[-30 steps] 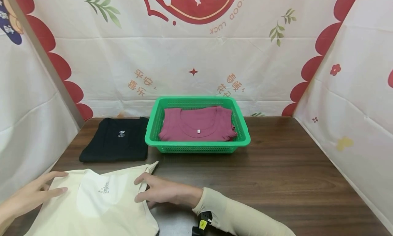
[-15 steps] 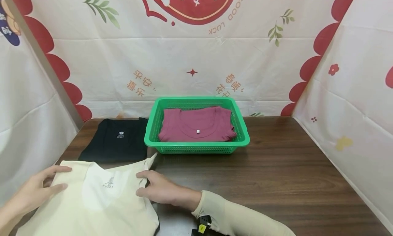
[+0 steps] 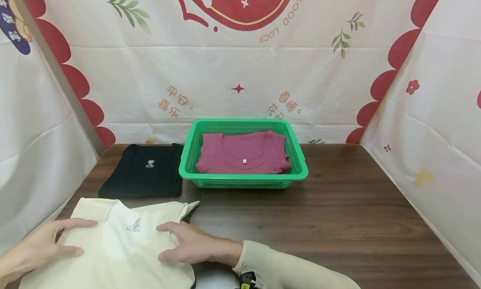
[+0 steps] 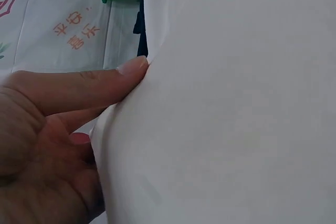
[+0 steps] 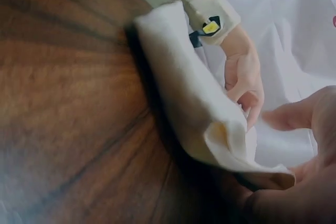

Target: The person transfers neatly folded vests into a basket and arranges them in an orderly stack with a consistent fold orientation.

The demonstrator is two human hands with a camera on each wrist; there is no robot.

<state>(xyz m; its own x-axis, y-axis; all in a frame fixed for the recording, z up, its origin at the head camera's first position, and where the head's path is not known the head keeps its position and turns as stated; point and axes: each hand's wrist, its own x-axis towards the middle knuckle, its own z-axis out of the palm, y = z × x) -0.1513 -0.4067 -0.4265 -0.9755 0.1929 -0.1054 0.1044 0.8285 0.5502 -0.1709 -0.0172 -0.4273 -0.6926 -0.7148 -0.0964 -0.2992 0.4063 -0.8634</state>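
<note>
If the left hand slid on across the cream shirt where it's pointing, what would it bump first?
Probably the person's bare right hand, reaching over the cream cloth shirt from the opposite side, though its height is hard to judge.

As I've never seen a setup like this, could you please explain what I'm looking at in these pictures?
There is no machine here: a person works with two bare hands. The wide picture comes from a camera worn on the head, looking forward and down. The close ones come from the wrists: a cream garment fills most of the left one, while the right one shows the dark wooden table at a slant.

On that table are a folded black garment and, beside it, a green basket holding a folded maroon garment. Nearer the person, the left hand holds one side of the cream garment; the right hand is at its other side, though whether it grips is hard to tell.
</note>
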